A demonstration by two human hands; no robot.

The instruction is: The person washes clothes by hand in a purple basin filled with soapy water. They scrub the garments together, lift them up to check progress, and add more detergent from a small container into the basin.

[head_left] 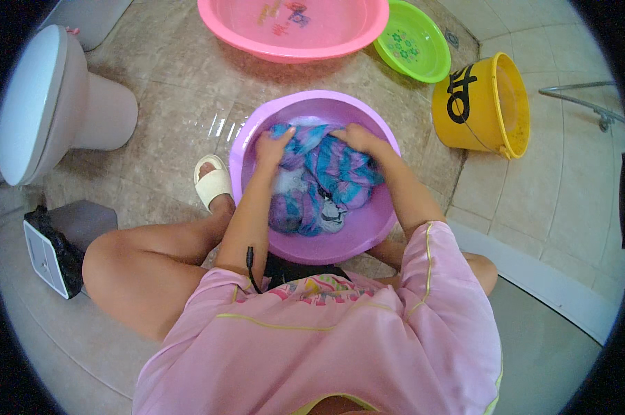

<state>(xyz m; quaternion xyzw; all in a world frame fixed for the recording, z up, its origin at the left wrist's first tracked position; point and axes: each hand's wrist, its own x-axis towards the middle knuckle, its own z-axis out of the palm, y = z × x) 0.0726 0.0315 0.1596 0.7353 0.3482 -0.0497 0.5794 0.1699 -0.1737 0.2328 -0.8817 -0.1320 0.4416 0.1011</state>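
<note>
Wet blue and purple patterned cloth point(340, 169) lies bunched in a purple basin point(357, 238) between my legs, with soapy water around it. My left hand point(274, 146) is closed on the cloth near the basin's far left side. Close to the far rim, my right hand point(359, 138) grips another part of the same cloth. A stretch of fabric spans between the two hands. Lower in the basin, a grey and white patch point(332, 216) shows among the folds. The fingertips of both hands are partly hidden by the fabric.
Beyond the basin stand a pink tub point(292, 52) and a green basin point(423, 52). A yellow bucket point(482, 111) is at the right by the tiled wall. On the left are a toilet point(108, 111) and a lined waste bin point(91, 221). My foot wears a cream slipper point(214, 185).
</note>
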